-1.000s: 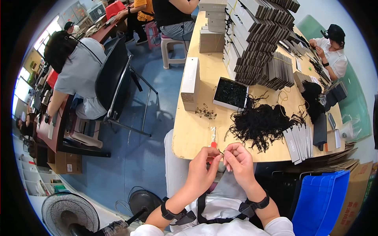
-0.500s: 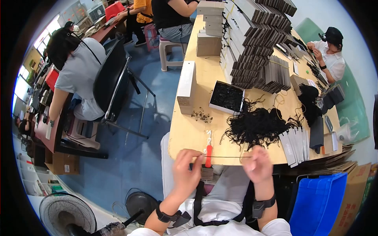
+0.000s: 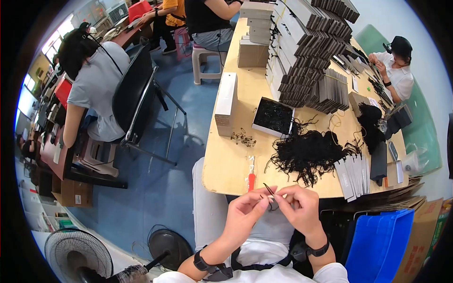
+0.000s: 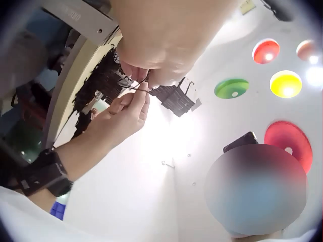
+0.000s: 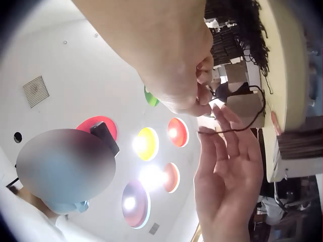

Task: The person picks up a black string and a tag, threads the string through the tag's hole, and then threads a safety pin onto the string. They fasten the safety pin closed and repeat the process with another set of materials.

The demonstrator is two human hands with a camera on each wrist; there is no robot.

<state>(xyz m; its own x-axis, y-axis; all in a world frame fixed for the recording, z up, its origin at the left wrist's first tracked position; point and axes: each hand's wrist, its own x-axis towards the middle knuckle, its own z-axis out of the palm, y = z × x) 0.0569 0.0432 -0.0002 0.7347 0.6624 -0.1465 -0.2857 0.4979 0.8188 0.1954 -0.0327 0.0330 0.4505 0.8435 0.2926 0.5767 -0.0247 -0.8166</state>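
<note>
Both hands meet just in front of the table's near edge, over the lap, working a thin black cord. My left hand pinches the cord between thumb and fingertips. Close beside it, my right hand pinches the cord too, its fingers bent. A bent length of the cord sticks up above the fingertips. From the right wrist, the cord shows as a wide curve running between the two hands. Part of it is hidden behind the fingers.
On the table lie a pile of black cords, a white box of black pieces, small wire pins, a red-handled tool and grey tags. Tall card stacks stand behind. A blue bin is at right.
The hands were together, then drew apart with the cord stretched straight between them. Now they are close together again and the cord is bent into a loop.
</note>
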